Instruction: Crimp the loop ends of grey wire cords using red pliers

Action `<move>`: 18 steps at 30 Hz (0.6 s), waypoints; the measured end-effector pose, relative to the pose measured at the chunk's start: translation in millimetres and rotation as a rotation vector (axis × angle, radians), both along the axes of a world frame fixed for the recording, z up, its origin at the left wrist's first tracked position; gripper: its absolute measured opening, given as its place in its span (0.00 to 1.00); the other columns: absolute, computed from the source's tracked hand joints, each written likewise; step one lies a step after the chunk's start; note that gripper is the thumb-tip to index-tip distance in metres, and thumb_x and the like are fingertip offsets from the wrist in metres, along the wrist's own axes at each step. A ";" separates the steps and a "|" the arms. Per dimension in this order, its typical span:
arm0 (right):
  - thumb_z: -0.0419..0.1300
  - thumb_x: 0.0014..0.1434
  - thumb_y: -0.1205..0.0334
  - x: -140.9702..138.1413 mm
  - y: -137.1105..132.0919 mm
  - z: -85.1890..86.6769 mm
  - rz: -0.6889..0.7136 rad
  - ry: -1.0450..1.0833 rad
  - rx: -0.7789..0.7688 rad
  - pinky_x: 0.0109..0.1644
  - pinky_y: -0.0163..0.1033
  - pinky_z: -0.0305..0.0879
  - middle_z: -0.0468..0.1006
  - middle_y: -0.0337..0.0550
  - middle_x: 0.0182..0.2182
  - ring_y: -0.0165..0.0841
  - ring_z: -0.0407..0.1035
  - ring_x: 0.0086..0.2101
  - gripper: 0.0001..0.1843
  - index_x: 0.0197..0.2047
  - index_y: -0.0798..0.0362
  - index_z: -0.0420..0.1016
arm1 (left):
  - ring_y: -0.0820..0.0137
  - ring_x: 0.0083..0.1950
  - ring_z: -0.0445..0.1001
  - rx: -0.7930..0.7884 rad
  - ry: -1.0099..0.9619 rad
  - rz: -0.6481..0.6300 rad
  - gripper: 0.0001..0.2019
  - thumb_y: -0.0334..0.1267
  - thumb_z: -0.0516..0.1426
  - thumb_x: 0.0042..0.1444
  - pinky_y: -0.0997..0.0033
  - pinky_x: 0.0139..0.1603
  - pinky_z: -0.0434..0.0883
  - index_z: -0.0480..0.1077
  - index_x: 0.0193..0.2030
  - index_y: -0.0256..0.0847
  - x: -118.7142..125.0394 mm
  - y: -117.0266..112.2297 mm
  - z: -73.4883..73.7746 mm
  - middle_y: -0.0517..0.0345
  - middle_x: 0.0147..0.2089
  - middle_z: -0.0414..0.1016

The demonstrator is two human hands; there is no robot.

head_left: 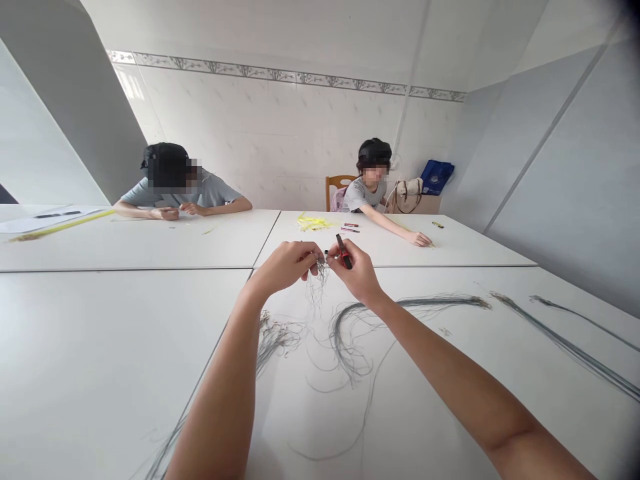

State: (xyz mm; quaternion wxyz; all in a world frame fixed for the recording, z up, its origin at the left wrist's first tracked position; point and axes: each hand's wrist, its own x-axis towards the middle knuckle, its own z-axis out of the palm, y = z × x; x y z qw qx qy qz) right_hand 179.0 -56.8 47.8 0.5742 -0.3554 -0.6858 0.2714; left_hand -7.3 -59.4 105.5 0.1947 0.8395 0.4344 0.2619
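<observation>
Head view: left hand (pixel 286 265) fingers pinch wire tuft (pixel 319 279), strands hanging downward; right hand (pixel 359 272) closed on red tool (pixel 343 251), just right of it.

The left forearm (pixel 225 393) and the right forearm (pixel 450 380) are bare along their whole visible length, slim and smooth. The left hand (pixel 286 267) and the right hand (pixel 359 275) are bare as well, fingers slender.
</observation>
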 end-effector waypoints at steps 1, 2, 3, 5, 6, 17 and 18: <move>0.62 0.59 0.56 -0.3 0.1 -0.2 0.005 0.004 0.006 0.35 0.36 0.61 0.73 0.37 0.31 0.29 0.61 0.28 0.08 0.36 0.50 0.69 | 0.74 0.28 0.73 -0.004 -0.002 -0.001 0.12 0.36 0.48 0.64 0.74 0.32 0.67 0.72 0.34 0.42 -0.1 -0.1 0.0 0.64 0.31 0.79; 0.62 0.59 0.56 -0.6 0.2 -0.4 0.009 0.007 0.011 0.35 0.36 0.60 0.73 0.37 0.31 0.29 0.61 0.28 0.08 0.36 0.50 0.69 | 0.74 0.27 0.73 -0.006 -0.003 -0.001 0.12 0.36 0.48 0.64 0.74 0.31 0.67 0.72 0.34 0.42 -0.2 -0.2 -0.1 0.64 0.31 0.79; 0.62 0.59 0.56 -0.9 0.3 -0.5 0.012 0.007 0.016 0.35 0.36 0.60 0.73 0.37 0.31 0.29 0.61 0.28 0.08 0.36 0.50 0.69 | 0.74 0.27 0.73 -0.007 -0.004 -0.002 0.12 0.35 0.48 0.65 0.74 0.31 0.67 0.71 0.33 0.42 -0.3 -0.2 -0.2 0.64 0.30 0.79; 0.61 0.60 0.56 -1.3 0.6 -0.4 0.016 0.000 0.021 0.35 0.36 0.60 0.72 0.37 0.30 0.29 0.61 0.29 0.08 0.35 0.50 0.69 | 0.75 0.27 0.73 -0.005 -0.002 -0.003 0.13 0.35 0.48 0.65 0.74 0.31 0.66 0.70 0.33 0.42 -0.3 -0.2 -0.2 0.64 0.30 0.79; 0.61 0.60 0.56 -1.4 0.7 -0.3 0.016 -0.004 0.020 0.35 0.36 0.60 0.72 0.37 0.30 0.30 0.61 0.29 0.08 0.35 0.50 0.69 | 0.75 0.26 0.73 -0.004 0.000 -0.002 0.13 0.35 0.48 0.65 0.74 0.31 0.66 0.70 0.32 0.42 -0.3 -0.3 -0.2 0.64 0.30 0.78; 0.61 0.59 0.55 1.8 -2.7 -4.7 -0.016 0.015 -0.029 0.33 0.36 0.58 0.69 0.36 0.29 0.29 0.58 0.27 0.08 0.37 0.50 0.69 | 0.74 0.27 0.74 0.007 -0.029 0.040 0.12 0.36 0.48 0.65 0.74 0.33 0.67 0.71 0.36 0.42 -2.7 -2.9 2.1 0.64 0.30 0.79; 0.61 0.59 0.54 1.6 -3.6 -5.0 -0.011 0.012 -0.044 0.33 0.36 0.58 0.68 0.35 0.28 0.29 0.57 0.27 0.09 0.37 0.50 0.69 | 0.74 0.27 0.74 0.007 -0.031 0.038 0.12 0.37 0.48 0.65 0.74 0.33 0.67 0.71 0.37 0.42 -2.7 -3.1 2.2 0.64 0.30 0.79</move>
